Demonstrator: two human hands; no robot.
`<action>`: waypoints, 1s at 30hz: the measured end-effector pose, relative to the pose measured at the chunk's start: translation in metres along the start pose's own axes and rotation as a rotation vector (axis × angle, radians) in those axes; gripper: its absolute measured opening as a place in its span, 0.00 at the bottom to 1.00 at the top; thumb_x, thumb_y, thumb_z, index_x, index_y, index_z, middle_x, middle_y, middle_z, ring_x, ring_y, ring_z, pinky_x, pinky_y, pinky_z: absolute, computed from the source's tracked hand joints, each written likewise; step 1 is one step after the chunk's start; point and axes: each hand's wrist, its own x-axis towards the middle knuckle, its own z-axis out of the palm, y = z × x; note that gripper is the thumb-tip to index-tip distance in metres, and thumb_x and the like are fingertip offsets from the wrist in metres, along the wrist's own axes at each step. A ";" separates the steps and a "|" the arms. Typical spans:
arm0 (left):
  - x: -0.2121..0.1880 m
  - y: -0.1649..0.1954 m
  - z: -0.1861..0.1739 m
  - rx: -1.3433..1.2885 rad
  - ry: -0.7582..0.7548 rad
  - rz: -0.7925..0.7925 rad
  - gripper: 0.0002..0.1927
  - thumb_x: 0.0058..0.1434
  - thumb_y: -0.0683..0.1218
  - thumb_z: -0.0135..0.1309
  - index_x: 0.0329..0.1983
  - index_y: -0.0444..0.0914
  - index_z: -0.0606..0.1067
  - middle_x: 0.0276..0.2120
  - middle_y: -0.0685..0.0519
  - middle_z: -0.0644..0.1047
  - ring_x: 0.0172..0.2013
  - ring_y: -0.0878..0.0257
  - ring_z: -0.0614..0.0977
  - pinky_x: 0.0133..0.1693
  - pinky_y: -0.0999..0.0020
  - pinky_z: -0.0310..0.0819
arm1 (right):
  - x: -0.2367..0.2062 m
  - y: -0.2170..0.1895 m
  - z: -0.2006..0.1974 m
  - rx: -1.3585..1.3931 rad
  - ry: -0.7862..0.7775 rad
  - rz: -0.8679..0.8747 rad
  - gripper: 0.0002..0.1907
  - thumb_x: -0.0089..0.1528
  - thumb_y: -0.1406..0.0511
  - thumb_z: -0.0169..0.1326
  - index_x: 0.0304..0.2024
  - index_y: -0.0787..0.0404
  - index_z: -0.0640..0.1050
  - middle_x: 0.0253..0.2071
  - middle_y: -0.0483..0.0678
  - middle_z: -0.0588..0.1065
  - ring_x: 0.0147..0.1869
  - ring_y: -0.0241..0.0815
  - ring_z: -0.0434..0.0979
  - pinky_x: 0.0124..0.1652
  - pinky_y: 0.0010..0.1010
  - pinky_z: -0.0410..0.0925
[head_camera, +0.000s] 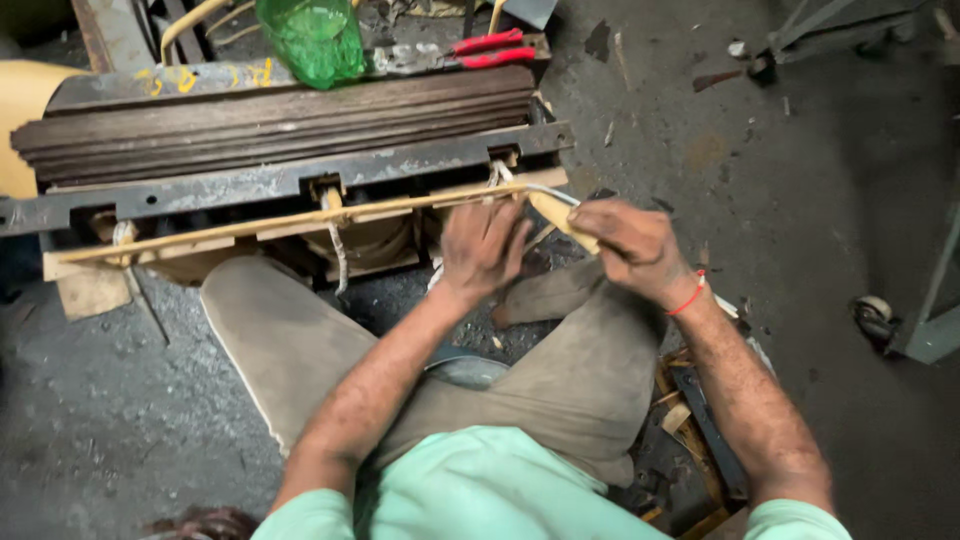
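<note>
From the head view, the person is sitting on the floor (830, 200) with knees spread around a heavy laminated core (270, 125), keeping its near face within reach of both arms. The right hand (630, 245) is closing around a tan wedge (560, 218), pinching it at the core's near right corner beside a white cord (545, 188), seemingly to steady it there. The left hand (483, 245) is resting half open, fingers curled against the same corner, gripping nothing that can be seen. A thin strip (280, 222) is lying along the near edge. Red pliers (490, 48) and a green cup (312, 40) are sitting on the far edge, out of the way.
</note>
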 end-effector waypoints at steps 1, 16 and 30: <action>0.010 0.000 -0.004 0.040 -0.043 0.037 0.20 0.64 0.44 0.61 0.57 0.38 0.73 0.45 0.48 0.75 0.44 0.52 0.77 0.44 0.56 0.69 | -0.003 0.001 0.001 0.002 0.035 0.020 0.25 0.53 0.81 0.51 0.52 0.62 0.78 0.50 0.52 0.79 0.53 0.50 0.83 0.50 0.36 0.77; 0.039 0.002 -0.001 0.044 -0.094 0.193 0.18 0.53 0.42 0.64 0.47 0.39 0.75 0.48 0.52 0.76 0.47 0.54 0.75 0.54 0.51 0.66 | -0.004 -0.016 0.001 -0.223 0.133 -0.010 0.39 0.51 0.58 0.69 0.61 0.64 0.70 0.60 0.60 0.71 0.60 0.58 0.74 0.56 0.51 0.71; 0.034 0.002 0.006 -0.040 0.008 0.140 0.15 0.52 0.40 0.65 0.41 0.40 0.74 0.42 0.54 0.76 0.44 0.56 0.76 0.52 0.52 0.65 | -0.004 -0.020 0.032 -0.292 0.240 0.026 0.24 0.58 0.66 0.72 0.52 0.63 0.76 0.47 0.51 0.76 0.49 0.55 0.78 0.50 0.44 0.73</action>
